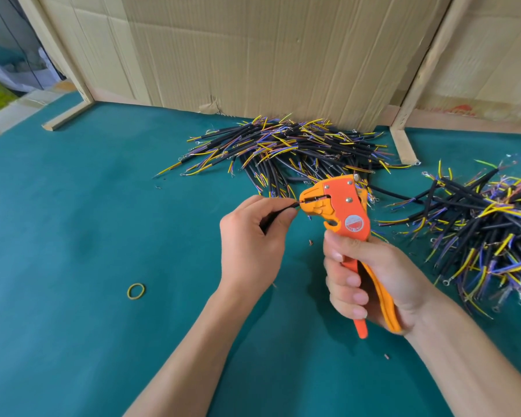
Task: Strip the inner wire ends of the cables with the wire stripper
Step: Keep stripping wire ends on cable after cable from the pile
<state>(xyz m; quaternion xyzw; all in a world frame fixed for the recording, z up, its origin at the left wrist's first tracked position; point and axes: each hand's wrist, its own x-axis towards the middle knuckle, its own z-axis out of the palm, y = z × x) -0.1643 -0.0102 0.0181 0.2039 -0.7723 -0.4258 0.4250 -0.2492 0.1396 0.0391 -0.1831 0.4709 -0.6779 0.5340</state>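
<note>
Yellow rubber band (136,291) flat on green mat (73,236), left of and nearer than left hand. Cardboard sheet (253,49) upright beyond both hands, wooden frame strips (403,136) at its sides. Small brown scrap (386,356) below right hand.

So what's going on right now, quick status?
Left hand pinches a black cable, its end in the stripper's head. Right hand grips the orange wire stripper. Nothing in the way.

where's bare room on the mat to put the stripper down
Bare green mat lies left of the left hand, around the rubber band, and toward the near edge. It is crowded behind the wire stripper, at the middle cable pile, and at the right cable pile.
</note>
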